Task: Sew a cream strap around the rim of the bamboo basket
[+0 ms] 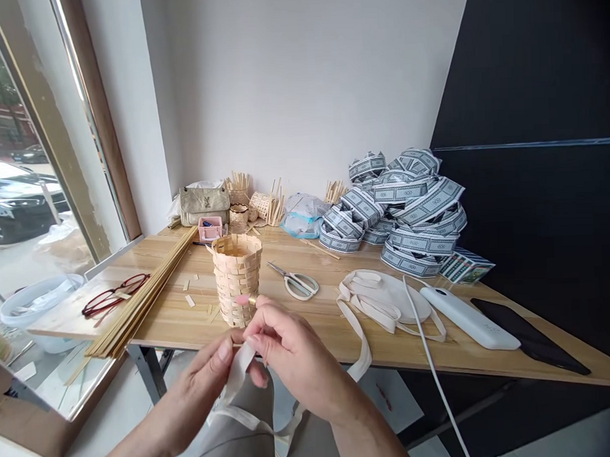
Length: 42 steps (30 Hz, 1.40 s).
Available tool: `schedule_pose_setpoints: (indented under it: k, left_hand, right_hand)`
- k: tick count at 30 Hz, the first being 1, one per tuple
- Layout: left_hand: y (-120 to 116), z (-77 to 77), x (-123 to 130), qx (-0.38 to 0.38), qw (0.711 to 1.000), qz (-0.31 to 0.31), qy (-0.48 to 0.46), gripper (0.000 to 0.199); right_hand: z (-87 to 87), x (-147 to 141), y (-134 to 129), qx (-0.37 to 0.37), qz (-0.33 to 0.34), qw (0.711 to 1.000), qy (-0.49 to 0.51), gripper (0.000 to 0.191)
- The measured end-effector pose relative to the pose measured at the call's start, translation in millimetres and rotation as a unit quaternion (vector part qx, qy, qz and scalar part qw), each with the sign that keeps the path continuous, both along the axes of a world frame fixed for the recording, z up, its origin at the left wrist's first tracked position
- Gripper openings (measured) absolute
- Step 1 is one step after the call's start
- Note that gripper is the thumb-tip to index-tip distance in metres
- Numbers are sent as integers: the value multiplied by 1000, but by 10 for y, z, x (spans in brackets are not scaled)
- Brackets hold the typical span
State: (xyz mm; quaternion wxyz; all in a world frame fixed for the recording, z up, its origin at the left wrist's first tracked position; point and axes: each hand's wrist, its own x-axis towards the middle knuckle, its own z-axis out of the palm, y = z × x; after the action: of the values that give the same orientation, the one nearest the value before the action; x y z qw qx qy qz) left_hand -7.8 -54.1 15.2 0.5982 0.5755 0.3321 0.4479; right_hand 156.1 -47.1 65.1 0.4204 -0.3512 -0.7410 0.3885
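Observation:
A strip of white cloth tape (241,366) runs between my two hands above my lap. My left hand (210,368) pinches it from the left, thumb on top. The fingers of my right hand (289,346) are closed on the same tape from the right, touching the left fingertips. A small pink and gold-coloured item (243,299) shows at the right hand's knuckles; its kind is unclear. Just beyond the hands stands a woven wood-strip basket (237,277), upright on the table. The tape loops down over my lap and back up to a loose pile (382,299).
Scissors (297,284) lie right of the basket. Thin wooden strips (147,287) and red glasses (116,295) are at left. Patterned rolls (415,218), a white power bank (471,319), a cable (434,364) and a dark phone (531,334) occupy the wooden table's (188,326) right side.

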Motion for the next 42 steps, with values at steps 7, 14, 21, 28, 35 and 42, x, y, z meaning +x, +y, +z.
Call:
schedule_pose_setpoints:
  k: [7, 14, 21, 28, 35, 42]
  left_hand:
    - [224, 357, -328, -56, 988, -50, 135, 40]
    - [589, 1052, -490, 120, 977, 69, 162, 29]
    - [877, 1293, -391, 136, 972, 68, 179, 15]
    - [941, 1235, -313, 138, 965, 37, 220, 15]
    - [863, 1137, -219, 159, 964, 98, 187, 21]
    - [949, 1060, -261, 164, 960, 86, 211, 20]
  right_hand:
    - [118, 101, 35, 107, -137, 984, -44, 18]
    - [269, 96, 515, 73, -124, 986, 80, 10]
    - [415, 160, 1082, 81, -111, 990, 29, 12]
    - [434, 290, 1191, 91, -85, 991, -45, 18]
    - [508, 266, 1324, 149, -24, 983, -102, 28]
    - [479, 274, 1401, 186, 22, 970, -156, 25]
